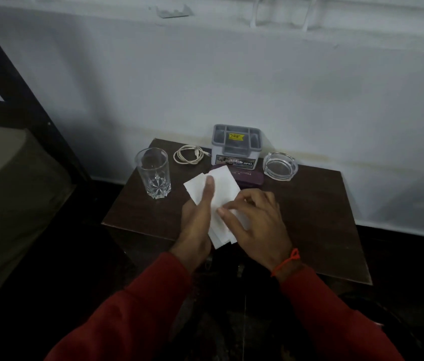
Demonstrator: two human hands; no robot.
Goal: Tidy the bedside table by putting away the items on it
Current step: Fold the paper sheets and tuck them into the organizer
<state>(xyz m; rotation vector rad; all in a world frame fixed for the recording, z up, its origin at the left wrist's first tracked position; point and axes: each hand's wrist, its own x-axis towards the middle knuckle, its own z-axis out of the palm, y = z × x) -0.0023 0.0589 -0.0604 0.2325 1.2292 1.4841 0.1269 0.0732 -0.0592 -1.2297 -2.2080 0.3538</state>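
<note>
Both hands hold a white paper tissue (222, 186) above the dark wooden bedside table (317, 212). My left hand (198, 217) has its thumb laid over the sheet and its fingers beneath it. My right hand (255, 220) pinches the sheet's right side with curled fingers. Behind the tissue lies a purple case (248, 177), partly hidden by it. A grey organiser box (235, 147) with compartments stands at the back. A coiled white cable (188, 154) lies to its left, a tall clear glass (153, 173) stands at the left, and a glass ashtray (280, 165) sits at the right.
The table stands against a white wall (231, 82). A dark bed frame (10, 82) and a mattress edge (5, 183) are at the left. The floor around the table is dark.
</note>
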